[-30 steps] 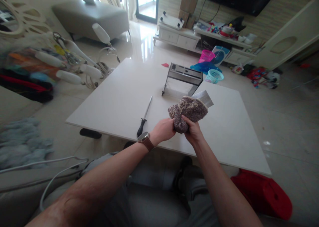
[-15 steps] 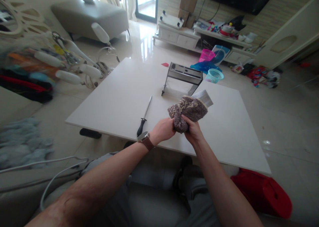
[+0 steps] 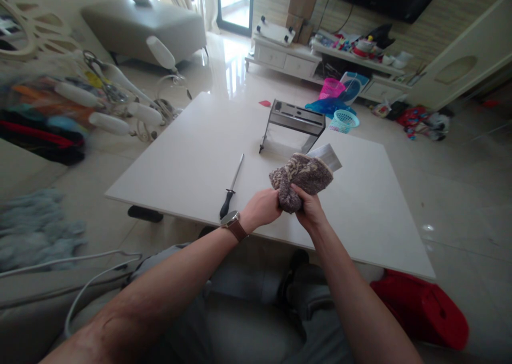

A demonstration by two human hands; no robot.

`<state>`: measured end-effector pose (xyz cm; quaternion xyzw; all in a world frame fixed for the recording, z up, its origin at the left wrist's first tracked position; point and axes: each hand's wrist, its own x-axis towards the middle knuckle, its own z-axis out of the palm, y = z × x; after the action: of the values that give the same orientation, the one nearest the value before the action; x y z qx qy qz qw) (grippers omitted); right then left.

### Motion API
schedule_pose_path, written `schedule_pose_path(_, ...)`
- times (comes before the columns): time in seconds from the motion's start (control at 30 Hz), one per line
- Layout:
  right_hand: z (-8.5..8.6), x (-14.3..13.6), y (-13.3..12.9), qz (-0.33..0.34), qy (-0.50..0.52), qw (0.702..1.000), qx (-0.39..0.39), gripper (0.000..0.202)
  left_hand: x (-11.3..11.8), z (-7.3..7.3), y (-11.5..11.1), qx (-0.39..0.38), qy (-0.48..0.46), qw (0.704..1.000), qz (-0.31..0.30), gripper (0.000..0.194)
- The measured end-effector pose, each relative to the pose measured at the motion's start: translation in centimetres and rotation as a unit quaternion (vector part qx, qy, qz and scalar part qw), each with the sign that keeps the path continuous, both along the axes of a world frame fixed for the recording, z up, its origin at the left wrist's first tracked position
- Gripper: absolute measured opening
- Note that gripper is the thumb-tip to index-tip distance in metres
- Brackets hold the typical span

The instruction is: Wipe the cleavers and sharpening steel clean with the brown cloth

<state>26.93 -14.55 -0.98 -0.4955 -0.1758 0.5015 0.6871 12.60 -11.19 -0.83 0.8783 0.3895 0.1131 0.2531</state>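
A brown-grey patterned towel point(image 3: 307, 173) is bunched around a broad knife blade point(image 3: 326, 156), like a cleaver's, whose shiny flat end sticks out at the upper right. My left hand point(image 3: 264, 209) is closed on the towel's lower left side, its fingertips hidden. From below, my right hand point(image 3: 311, 210) grips the towel with the thumb laid across it; the knife's handle does not show. To the left, a sharpening steel point(image 3: 232, 187) with a black handle lies on the white table point(image 3: 180, 156). Behind the towel stands a knife block point(image 3: 296, 113) with a slotted top and clear sides.
A small red piece point(image 3: 264, 103) lies near the table's far edge. Beyond it are a turquoise basket point(image 3: 344, 120) and a pink basket point(image 3: 332, 88) on the floor. A lamp with white shades point(image 3: 110, 123) is at the left. Something red point(image 3: 424, 308) sits at the lower right.
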Motion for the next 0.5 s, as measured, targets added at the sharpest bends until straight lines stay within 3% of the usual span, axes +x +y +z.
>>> schedule_pose_path(0.5, 0.02, -0.03, 0.02, -0.001, -0.003, 1.0, -0.003, 0.045, 0.13, 0.04, 0.04, -0.004, 0.008, 1.0, -0.001, 0.026)
